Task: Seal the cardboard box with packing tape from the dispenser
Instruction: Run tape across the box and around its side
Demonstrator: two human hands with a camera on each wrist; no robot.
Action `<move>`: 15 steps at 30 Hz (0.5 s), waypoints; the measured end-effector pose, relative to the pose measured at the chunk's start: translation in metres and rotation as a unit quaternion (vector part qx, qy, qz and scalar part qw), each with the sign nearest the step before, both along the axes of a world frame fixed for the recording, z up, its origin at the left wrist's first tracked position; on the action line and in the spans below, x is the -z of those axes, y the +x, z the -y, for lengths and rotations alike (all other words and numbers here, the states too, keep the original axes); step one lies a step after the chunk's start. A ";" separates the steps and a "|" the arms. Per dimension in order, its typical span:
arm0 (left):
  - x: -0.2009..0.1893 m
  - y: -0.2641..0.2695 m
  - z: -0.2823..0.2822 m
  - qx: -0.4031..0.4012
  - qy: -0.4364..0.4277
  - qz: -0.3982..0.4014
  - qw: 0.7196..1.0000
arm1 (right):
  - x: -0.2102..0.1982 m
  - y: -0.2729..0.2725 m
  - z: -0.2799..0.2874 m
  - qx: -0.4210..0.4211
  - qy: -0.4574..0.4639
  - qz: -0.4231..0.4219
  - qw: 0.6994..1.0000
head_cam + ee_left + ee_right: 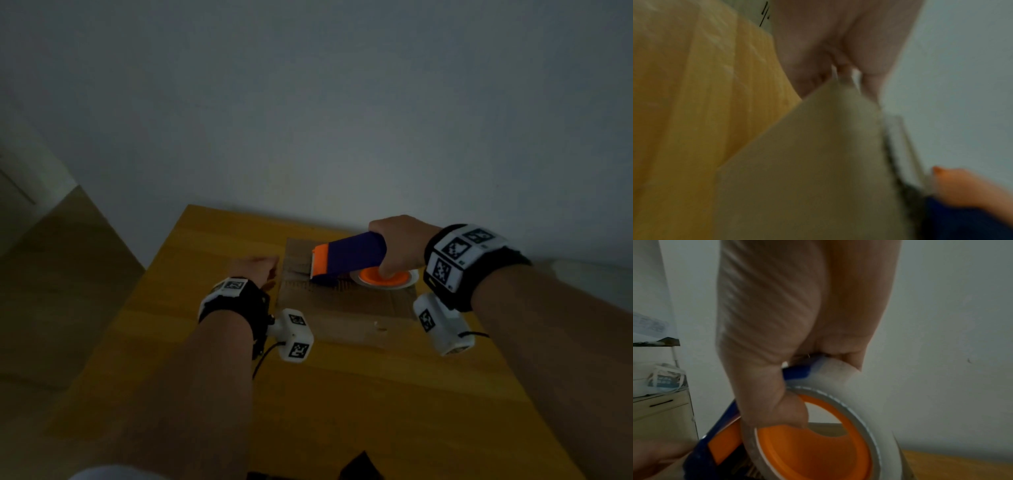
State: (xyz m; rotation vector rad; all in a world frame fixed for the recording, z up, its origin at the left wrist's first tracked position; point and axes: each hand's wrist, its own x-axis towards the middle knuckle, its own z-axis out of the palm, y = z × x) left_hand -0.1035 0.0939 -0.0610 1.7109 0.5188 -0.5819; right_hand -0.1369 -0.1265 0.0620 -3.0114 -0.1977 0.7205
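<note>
Nearest us, our two forearms reach out over the yellow wooden table (pixel 342 394), each with a black wrist strap carrying white marker blocks. Beyond them the flat brown cardboard box (pixel 346 315) lies on the table, close to the wall.

Our left hand (pixel 255 269) sits at the box's left edge. In the left wrist view its fingers (pixel 812 53) are curled down against the upper edge of the cardboard, with a strip of clear tape (pixel 846 79) running out from between them; whether they pinch the tape or only press it to the box, we cannot tell through the blur.

Our right hand (pixel 400 245) is above the far part of the box, closed around the tape dispenser (pixel 346 257), a blue body with an orange front edge. The dispenser lies across the box top, its front end pointing left toward our left hand and stopping just short of it. In the right wrist view the thumb (pixel 777 402) hooks into the orange core of the tape roll (pixel 859 402) while the other fingers wrap over the blue frame.

Past the hands stands a plain pale wall (pixel 342 102).
</note>
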 end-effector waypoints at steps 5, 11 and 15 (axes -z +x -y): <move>-0.026 0.003 0.008 0.036 0.048 0.023 0.998 | -0.001 -0.002 0.004 0.000 0.000 0.004 1.000; -0.021 -0.009 0.020 0.005 0.146 0.095 0.985 | -0.006 -0.010 0.011 -0.001 0.099 0.023 0.995; -0.025 -0.016 0.025 -0.002 0.181 0.115 0.977 | -0.004 -0.012 0.010 -0.048 0.099 0.034 0.993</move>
